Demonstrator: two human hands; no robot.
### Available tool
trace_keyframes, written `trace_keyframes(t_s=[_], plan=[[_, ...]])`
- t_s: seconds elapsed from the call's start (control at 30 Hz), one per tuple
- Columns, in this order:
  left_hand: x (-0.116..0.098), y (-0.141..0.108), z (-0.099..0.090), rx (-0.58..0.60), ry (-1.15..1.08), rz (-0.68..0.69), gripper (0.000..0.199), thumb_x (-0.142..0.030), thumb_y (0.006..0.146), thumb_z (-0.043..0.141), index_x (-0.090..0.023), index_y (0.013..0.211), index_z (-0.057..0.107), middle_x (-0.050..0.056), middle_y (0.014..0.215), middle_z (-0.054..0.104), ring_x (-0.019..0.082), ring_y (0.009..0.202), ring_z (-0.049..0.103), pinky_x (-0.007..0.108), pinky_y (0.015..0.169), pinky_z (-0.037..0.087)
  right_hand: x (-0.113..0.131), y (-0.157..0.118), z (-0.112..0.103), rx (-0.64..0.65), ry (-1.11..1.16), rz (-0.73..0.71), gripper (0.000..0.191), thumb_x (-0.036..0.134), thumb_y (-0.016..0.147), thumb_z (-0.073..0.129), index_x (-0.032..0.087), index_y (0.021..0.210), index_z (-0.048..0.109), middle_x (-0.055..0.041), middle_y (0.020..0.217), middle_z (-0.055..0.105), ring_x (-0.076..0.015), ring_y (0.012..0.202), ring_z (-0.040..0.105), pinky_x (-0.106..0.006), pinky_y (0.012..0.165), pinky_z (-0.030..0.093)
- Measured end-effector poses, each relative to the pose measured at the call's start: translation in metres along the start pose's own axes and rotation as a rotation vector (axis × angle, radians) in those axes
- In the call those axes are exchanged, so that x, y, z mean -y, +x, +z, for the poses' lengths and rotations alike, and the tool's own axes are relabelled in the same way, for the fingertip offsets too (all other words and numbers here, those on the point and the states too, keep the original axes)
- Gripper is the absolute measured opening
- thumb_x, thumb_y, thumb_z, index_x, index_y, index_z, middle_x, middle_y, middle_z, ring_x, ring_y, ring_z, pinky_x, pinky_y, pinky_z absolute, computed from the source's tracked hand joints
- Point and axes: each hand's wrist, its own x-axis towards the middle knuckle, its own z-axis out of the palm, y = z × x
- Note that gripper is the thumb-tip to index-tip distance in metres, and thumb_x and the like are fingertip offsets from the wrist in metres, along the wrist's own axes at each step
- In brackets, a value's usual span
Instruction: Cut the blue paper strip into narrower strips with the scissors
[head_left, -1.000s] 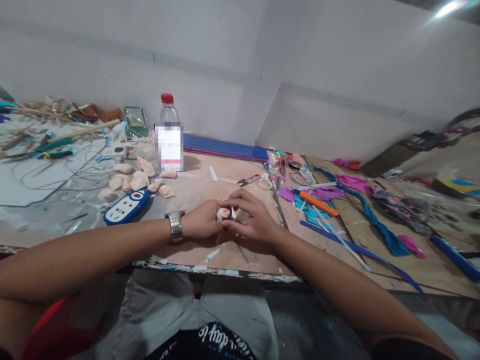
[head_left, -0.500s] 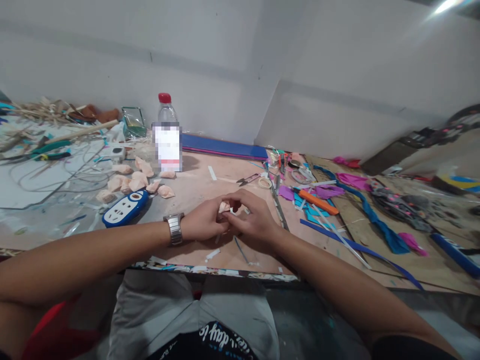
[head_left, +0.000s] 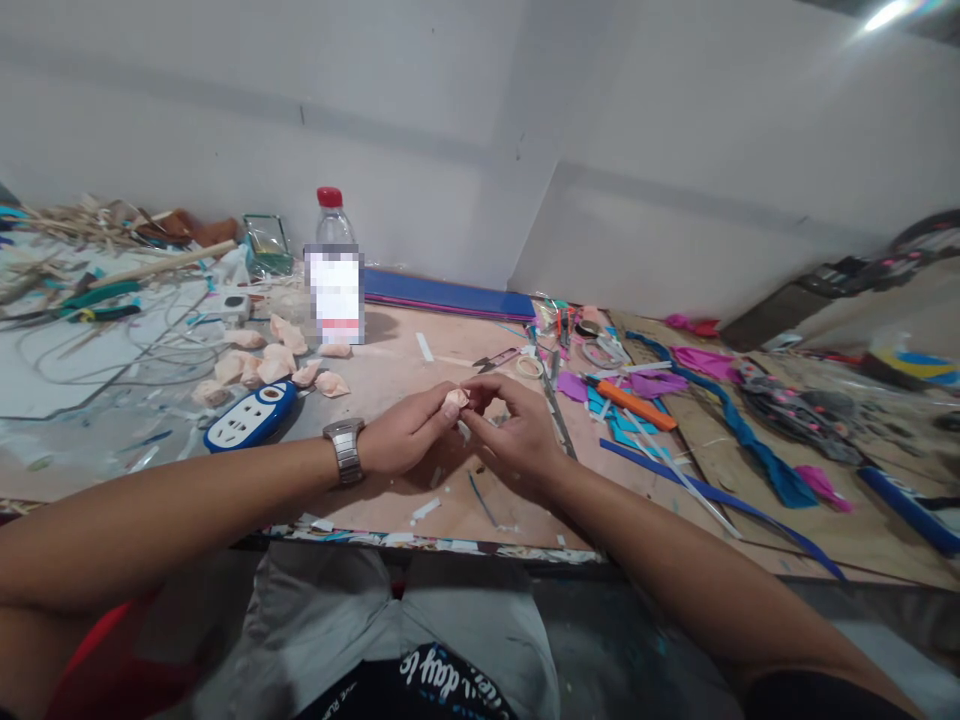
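A small crumpled peach paper piece (head_left: 457, 400) is pinched between my two hands above the table's front part. My left hand (head_left: 409, 430), with a metal watch on its wrist, closes fingers and thumb on it from the left. From the right, my right hand (head_left: 517, 430) holds its edge with thumb and fingertips, the other fingers curled. Several similar peach paper pieces (head_left: 277, 362) lie in a group to the left, behind the blue and white power strip (head_left: 251, 417). Small white scraps (head_left: 426, 510) lie under my hands.
A red-capped bottle (head_left: 334, 290) stands at the back beside a long blue strip (head_left: 450, 293). Small scissors (head_left: 499, 358) and a tape roll (head_left: 529, 367) lie beyond my hands. At right are an orange utility knife (head_left: 636, 403) and coloured ribbons; pliers (head_left: 97, 298) and sticks lie far left.
My fingers have shifted around the peach paper piece, which now shows more fully. The hands have drawn slightly apart at the palms; the things on the table have stayed put.
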Motion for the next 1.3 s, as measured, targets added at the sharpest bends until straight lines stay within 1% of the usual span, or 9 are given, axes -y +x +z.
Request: trace_keyframes(t_s=[0.1,0.23,0.37,0.43,0.5,0.87,1.0,1.17,1.3], plan=[[0.0018,0.0025,-0.0015,-0.01,0.033,-0.018,0.047,-0.052,0.108,0.035,-0.017,0.118,0.065,0.01,0.111,0.071,0.024,0.102,0.065,0.039,0.095,0.05,-0.0039,-0.0015,0.0011,0.002,0.001,0.023,0.022,0.013,0.086,0.072,0.02,0.107,0.072,-0.0012,0.087,0.072,-0.0157,0.075,0.063,-0.031,0.073,0.051],[0.0011,0.0032,-0.0028,-0.062,0.058,-0.027,0.043,-0.051,0.105,0.046,-0.015,0.11,0.069,0.009,0.104,0.072,0.023,0.096,0.066,0.036,0.088,0.051,-0.0072,-0.0036,0.0022,0.027,0.023,0.026,0.025,0.012,0.087,0.068,0.021,0.11,0.071,-0.0006,0.085,0.069,-0.0157,0.076,0.062,-0.031,0.074,0.051],[-0.0005,0.0027,-0.0019,-0.083,-0.003,-0.035,0.037,-0.046,0.104,0.052,-0.017,0.119,0.069,0.009,0.115,0.075,0.023,0.105,0.069,0.036,0.095,0.051,-0.0066,-0.0035,0.0023,0.032,0.055,0.045,0.031,0.013,0.088,0.068,0.022,0.117,0.068,-0.0024,0.093,0.069,-0.0161,0.079,0.061,-0.032,0.075,0.051],[-0.0001,0.0027,-0.0007,-0.115,-0.064,-0.019,0.035,-0.043,0.102,0.056,-0.019,0.127,0.064,0.009,0.124,0.072,0.023,0.113,0.068,0.036,0.101,0.05,-0.005,-0.0029,0.0021,0.028,0.061,0.055,0.028,0.016,0.088,0.07,0.021,0.116,0.068,-0.0037,0.097,0.07,-0.0164,0.08,0.06,-0.032,0.076,0.051],[0.0009,0.0028,0.0004,-0.147,-0.111,-0.002,0.036,-0.04,0.101,0.06,-0.02,0.131,0.059,0.009,0.127,0.07,0.022,0.114,0.067,0.037,0.102,0.051,-0.0032,-0.0025,0.0018,0.029,0.069,0.059,0.026,0.016,0.089,0.07,0.021,0.114,0.069,-0.0039,0.098,0.07,-0.0163,0.08,0.06,-0.032,0.076,0.051],[-0.0004,0.0032,-0.0029,-0.149,-0.117,-0.061,0.028,-0.038,0.095,0.067,-0.016,0.113,0.065,0.01,0.111,0.073,0.021,0.102,0.069,0.038,0.095,0.054,-0.001,-0.0029,0.001,0.047,0.077,0.042,0.026,0.017,0.09,0.068,0.02,0.116,0.068,-0.0019,0.09,0.069,-0.0155,0.076,0.061,-0.031,0.072,0.05],[0.0002,0.004,-0.0042,-0.129,-0.156,-0.053,0.03,-0.039,0.096,0.067,-0.017,0.118,0.068,0.009,0.111,0.075,0.02,0.1,0.069,0.036,0.093,0.054,-0.0014,-0.0011,-0.003,0.06,0.006,-0.005,0.026,0.015,0.089,0.067,0.021,0.114,0.07,-0.0029,0.092,0.071,-0.0163,0.077,0.062,-0.032,0.074,0.051],[-0.001,0.0036,-0.0047,-0.131,-0.231,-0.013,0.032,-0.04,0.104,0.055,-0.019,0.126,0.066,0.01,0.122,0.072,0.021,0.112,0.067,0.036,0.1,0.051,-0.0006,-0.0006,-0.0056,0.049,-0.021,-0.037,0.022,0.016,0.091,0.068,0.021,0.112,0.071,-0.0031,0.095,0.071,-0.0162,0.078,0.062,-0.032,0.075,0.051],[-0.0006,0.0028,-0.0039,-0.15,-0.23,-0.001,0.026,-0.038,0.103,0.056,-0.019,0.119,0.061,0.008,0.114,0.069,0.019,0.104,0.066,0.033,0.094,0.052,-0.001,-0.0019,-0.0049,0.055,-0.005,-0.032,0.017,0.018,0.093,0.067,0.022,0.109,0.07,-0.0029,0.094,0.07,-0.0164,0.079,0.063,-0.032,0.075,0.051]])
